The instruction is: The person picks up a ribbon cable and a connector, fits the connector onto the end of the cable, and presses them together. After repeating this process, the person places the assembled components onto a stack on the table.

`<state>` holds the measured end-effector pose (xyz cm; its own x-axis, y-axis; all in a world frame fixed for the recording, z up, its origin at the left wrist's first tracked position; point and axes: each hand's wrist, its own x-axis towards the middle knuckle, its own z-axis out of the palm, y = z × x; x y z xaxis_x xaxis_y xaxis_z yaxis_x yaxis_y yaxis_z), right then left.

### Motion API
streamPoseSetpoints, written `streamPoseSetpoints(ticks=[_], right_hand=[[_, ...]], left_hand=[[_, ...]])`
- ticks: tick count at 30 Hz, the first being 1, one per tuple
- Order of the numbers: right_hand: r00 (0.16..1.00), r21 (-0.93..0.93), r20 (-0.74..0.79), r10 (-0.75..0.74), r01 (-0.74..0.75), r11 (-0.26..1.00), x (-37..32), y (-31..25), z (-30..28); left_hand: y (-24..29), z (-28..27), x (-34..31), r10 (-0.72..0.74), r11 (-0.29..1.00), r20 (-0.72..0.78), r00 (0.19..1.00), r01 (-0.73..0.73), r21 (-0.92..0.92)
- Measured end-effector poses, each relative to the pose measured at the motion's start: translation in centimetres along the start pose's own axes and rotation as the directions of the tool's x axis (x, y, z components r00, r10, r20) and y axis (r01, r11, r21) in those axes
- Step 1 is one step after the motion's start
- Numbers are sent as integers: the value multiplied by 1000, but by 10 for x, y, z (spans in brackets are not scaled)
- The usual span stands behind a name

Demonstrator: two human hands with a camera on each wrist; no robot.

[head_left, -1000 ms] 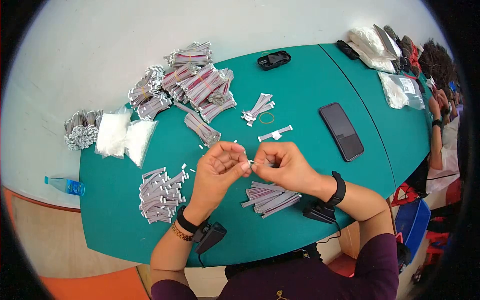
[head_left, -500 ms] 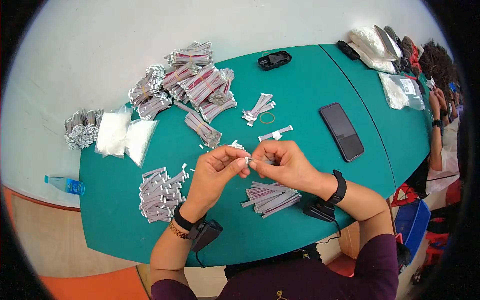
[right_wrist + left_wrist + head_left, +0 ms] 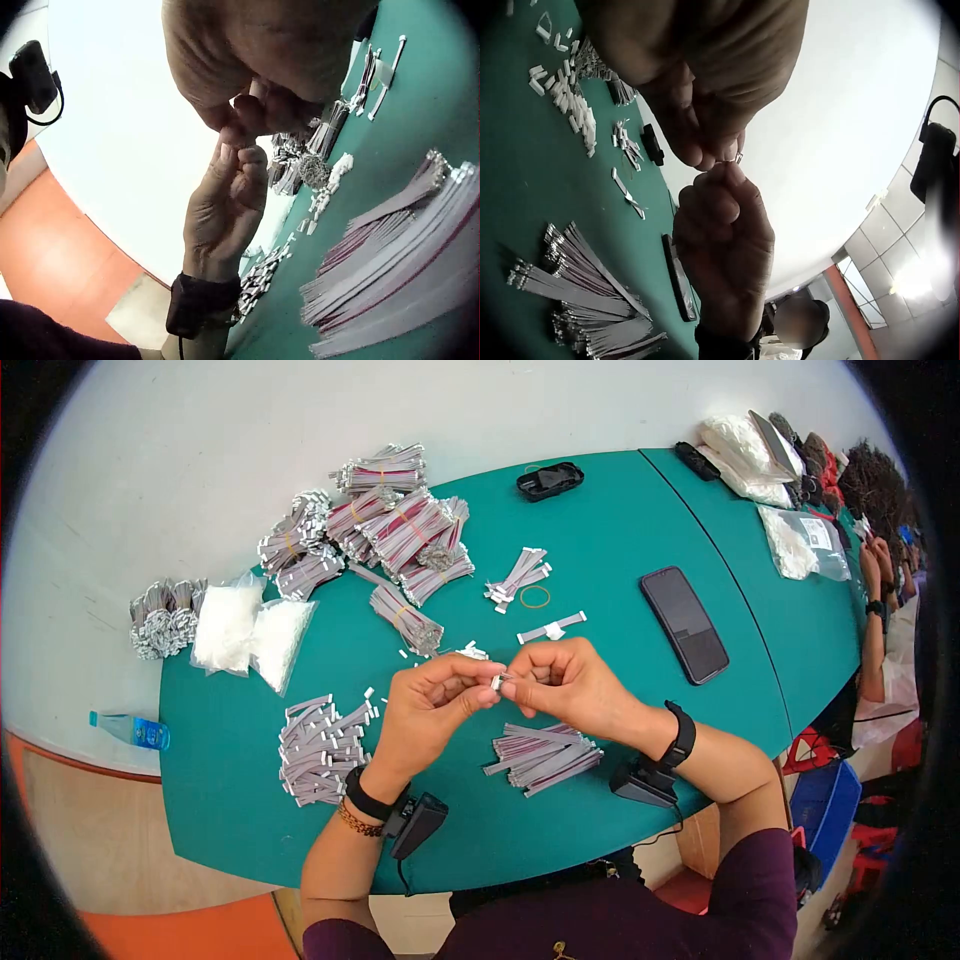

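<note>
At the middle of the table, my two hands meet fingertip to fingertip. My left hand [image 3: 425, 705] pinches a small white plastic connector [image 3: 497, 683] between thumb and forefinger. Opposite it, my right hand [image 3: 570, 685] pinches the end of a grey ribbon cable at the connector; most of that cable is hidden behind the fingers. A pile of ribbon cables [image 3: 543, 758] with bare metal ends lies below the right hand. Left of my left hand is a heap of short cables with white connectors [image 3: 322, 750]. Loose white connectors [image 3: 472, 651] lie just beyond the fingers.
Rubber-banded cable bundles [image 3: 405, 530] are stacked at the back left, beside bags of white parts [image 3: 227, 625]. A phone [image 3: 684, 623] lies on the right, a small cable group [image 3: 518, 575] and rubber band [image 3: 535, 597] further back. Another person's arm [image 3: 873, 640] shows at far right.
Both hands stay together, with small shifts of the fingertips. The white connector now shows more plainly between them, and the loose connectors behind have come into sight as the left fingers lowered.
</note>
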<state>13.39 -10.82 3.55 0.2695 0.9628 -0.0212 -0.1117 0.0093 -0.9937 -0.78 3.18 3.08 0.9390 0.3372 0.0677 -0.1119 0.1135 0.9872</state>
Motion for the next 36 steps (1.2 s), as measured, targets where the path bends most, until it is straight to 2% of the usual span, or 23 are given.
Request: streamPoseSetpoints(ticks=[9,15,21,27,32,36], right_hand=[[1000,-7,-15,-17,17,1000,-4,-2,5],[998,-45,-25,-56,54,998,-3,0,5],[998,-30,-14,-67,66,997,1,0,2],[994,-51,-50,-96,94,994,-1,5,4],[987,-118,-59,-151,143,983,-1,11,8],[988,-159,-60,-139,128,979,-2,5,8]], left_hand=[[-5,2,-1,45,998,-19,999,-46,-41],[-7,1,0,-6,999,-37,999,4,-47],[-5,-1,1,-96,963,-10,995,90,-255],[1,1,1,-110,967,31,993,114,-228],[-4,5,0,-58,994,-56,997,52,-99],[-3,8,-1,-2,999,-92,996,-2,-41]])
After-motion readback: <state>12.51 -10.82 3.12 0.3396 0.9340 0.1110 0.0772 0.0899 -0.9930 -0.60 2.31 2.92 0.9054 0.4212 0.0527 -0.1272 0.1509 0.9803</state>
